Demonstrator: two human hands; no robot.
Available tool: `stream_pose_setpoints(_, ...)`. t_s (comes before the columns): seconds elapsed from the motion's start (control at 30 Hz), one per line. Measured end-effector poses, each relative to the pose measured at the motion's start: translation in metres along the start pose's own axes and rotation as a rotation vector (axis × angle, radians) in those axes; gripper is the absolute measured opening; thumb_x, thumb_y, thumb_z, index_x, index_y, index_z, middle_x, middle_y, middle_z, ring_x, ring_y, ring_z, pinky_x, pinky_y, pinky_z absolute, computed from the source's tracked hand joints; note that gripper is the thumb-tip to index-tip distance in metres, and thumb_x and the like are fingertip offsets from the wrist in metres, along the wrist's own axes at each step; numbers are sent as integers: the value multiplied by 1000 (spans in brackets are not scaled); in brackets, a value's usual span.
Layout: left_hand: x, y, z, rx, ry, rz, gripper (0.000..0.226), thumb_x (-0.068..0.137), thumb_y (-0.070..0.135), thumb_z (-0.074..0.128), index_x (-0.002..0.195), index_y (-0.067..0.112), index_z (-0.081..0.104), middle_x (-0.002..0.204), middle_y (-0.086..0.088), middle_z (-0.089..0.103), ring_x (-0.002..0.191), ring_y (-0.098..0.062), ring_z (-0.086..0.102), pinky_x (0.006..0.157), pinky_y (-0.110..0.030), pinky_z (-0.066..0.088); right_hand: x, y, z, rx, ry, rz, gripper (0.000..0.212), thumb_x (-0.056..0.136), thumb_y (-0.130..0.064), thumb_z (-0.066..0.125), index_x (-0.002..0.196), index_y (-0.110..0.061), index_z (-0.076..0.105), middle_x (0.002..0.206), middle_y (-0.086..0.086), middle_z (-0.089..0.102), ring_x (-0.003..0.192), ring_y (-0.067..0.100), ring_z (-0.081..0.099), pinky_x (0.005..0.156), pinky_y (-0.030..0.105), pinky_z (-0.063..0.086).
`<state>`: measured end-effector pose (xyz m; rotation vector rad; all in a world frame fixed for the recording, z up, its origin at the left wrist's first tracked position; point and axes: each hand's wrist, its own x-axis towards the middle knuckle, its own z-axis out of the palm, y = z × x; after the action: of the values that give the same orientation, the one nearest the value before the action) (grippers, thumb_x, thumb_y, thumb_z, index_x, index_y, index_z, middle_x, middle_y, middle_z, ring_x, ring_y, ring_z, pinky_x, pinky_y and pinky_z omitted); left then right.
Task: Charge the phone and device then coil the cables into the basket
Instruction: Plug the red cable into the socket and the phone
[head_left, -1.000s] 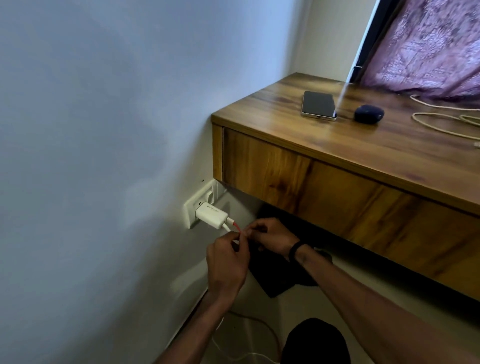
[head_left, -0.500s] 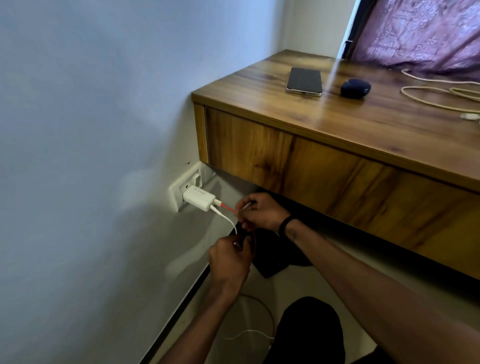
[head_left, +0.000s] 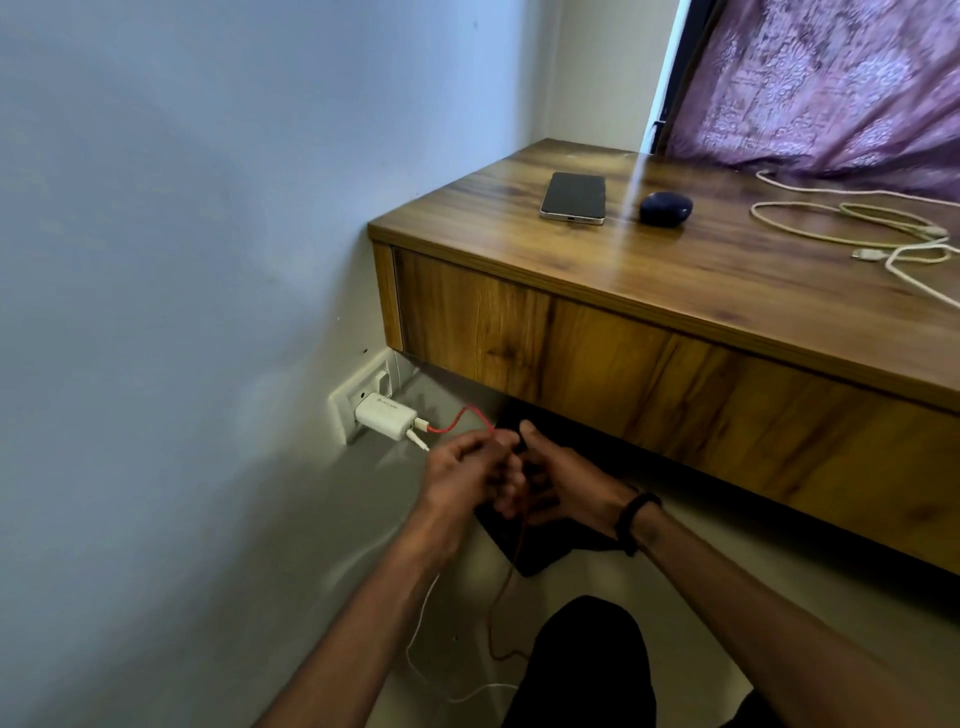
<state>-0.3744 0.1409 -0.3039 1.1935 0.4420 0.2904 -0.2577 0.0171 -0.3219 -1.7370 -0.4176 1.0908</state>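
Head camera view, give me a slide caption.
Both hands, left hand and right hand, handle a red cable plugged into the white wall charger.

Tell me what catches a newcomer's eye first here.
Both hands, left hand and right hand, work a red cable plugged into the white charger at the wall socket under the wooden desk. Up on the desk lie a phone, a dark earbud case and a loose cream cable.

phone (head_left: 573, 197) left of earbud case (head_left: 665, 209) on desk (head_left: 649, 270), charger (head_left: 385, 416) in wall socket (head_left: 347, 400) below
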Motion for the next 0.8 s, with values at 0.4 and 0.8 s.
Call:
stream_pose_setpoints(0.4, -10, -20, 10, 331, 270, 205, 20, 100, 7, 58, 114, 8, 71, 88, -5, 73, 66, -13, 66, 61, -22, 52, -59, 12, -44, -281, 155, -226, 20, 109, -24, 52, 115, -16, 69, 87, -2, 77, 83, 8, 72, 76, 26, 58)
stream_pose_setpoints(0.8, 64, 52, -114, 2181, 164, 408, 93, 93, 74, 1, 154, 15, 43, 167, 4, 30, 108, -30, 71, 80, -39, 53, -10, -19, 1, -506, 125, -326, 25, 108, -20, 54, 100, -4, 71, 83, 2, 75, 74, 8, 68, 66, 15, 48)
